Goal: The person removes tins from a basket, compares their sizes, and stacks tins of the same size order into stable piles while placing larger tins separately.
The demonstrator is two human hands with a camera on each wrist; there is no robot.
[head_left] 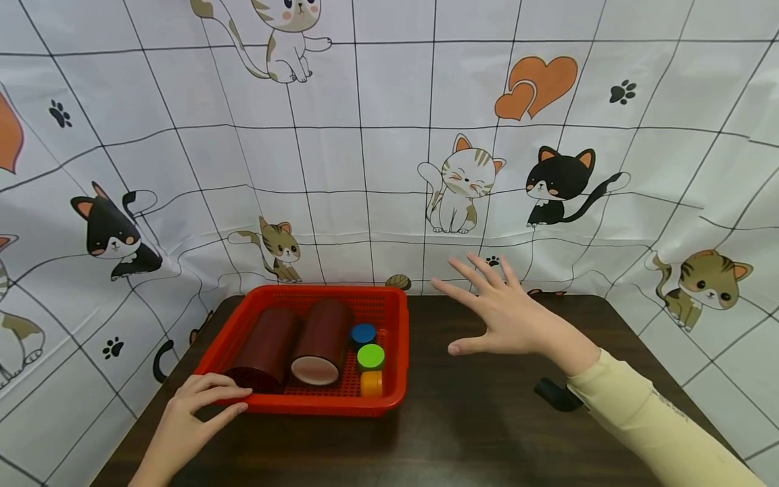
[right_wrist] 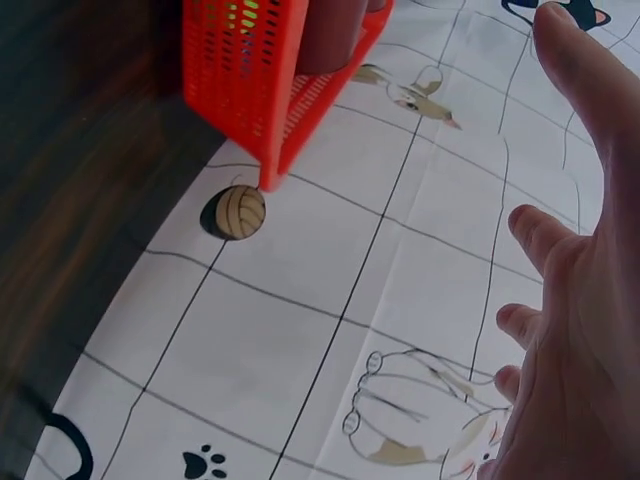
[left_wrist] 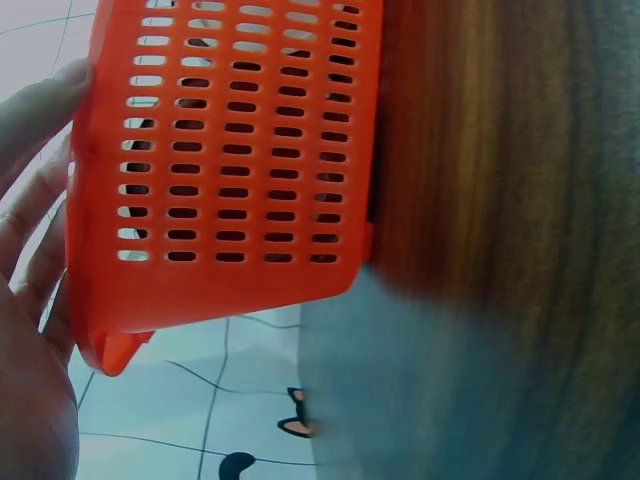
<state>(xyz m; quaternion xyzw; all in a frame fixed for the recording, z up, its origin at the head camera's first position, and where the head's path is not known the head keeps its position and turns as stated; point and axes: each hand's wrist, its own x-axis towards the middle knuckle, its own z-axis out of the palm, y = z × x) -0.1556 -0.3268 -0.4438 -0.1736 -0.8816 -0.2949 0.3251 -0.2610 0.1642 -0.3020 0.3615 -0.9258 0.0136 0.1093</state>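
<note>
A red perforated plastic basket (head_left: 389,399) stands on the dark table, toward the left. My left hand (head_left: 191,416) grips its near left corner, fingers over the rim and thumb on the outer side; the left wrist view shows the slotted basket wall (left_wrist: 235,290) close by. Inside lie two thick brown cylinders, one (head_left: 264,348) at the left and another (head_left: 322,331) with a pale round end. Beside them sit a blue round piece (head_left: 363,334), a green one (head_left: 370,357) and an orange one (head_left: 371,383). My right hand (head_left: 505,314) hovers right of the basket, fingers spread, holding nothing.
A dark wood-grain table (head_left: 450,439) carries the basket. Behind and at both sides hangs a white gridded sheet (head_left: 389,162) printed with cats, hearts and paws. A black object (head_left: 556,394) shows beneath my right sleeve (head_left: 633,412).
</note>
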